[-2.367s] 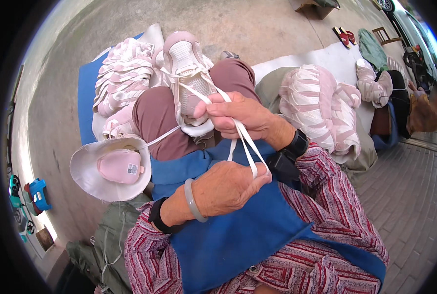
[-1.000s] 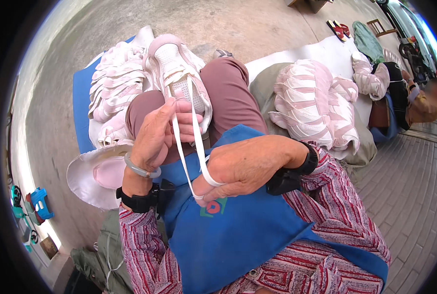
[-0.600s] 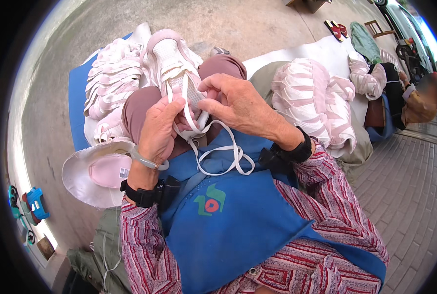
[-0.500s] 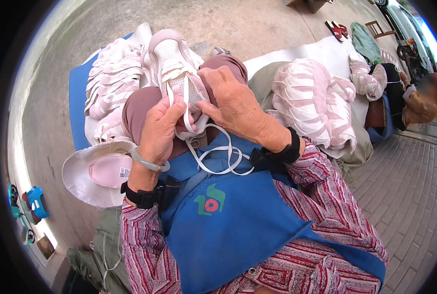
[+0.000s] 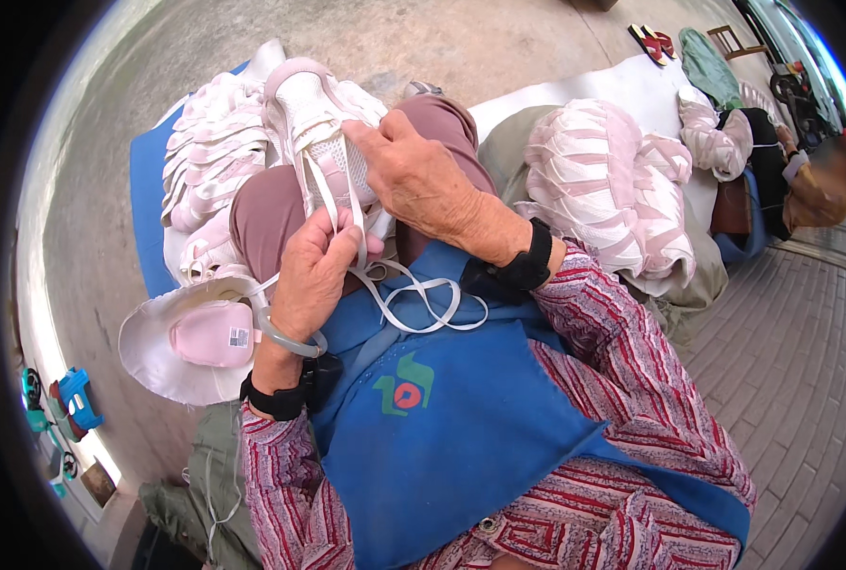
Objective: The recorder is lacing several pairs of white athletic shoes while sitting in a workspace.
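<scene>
A pink and white shoe upper, with mesh on its tongue, lies between my knees, toe pointing away. A flat white shoelace runs through its upper eyelets, and its loose end loops over my lap. At the ankle opening, my left hand pinches the lace between thumb and fingers. My right hand grips the upper's right side, the index finger stretched to the eyelet row beside the lace. Its thumb and other fingertips are hidden.
Similar uppers are stacked on the left over a blue sheet. A bundle of uppers sits right of my knee. At my left lies a white fabric piece with a pink insole. Another person sits far right.
My right hand has moved forward, up along the eyelets, with its index finger now reaching the lacing. My left hand has dropped slightly and the lace is drawn straighter. The upper has shifted left.
</scene>
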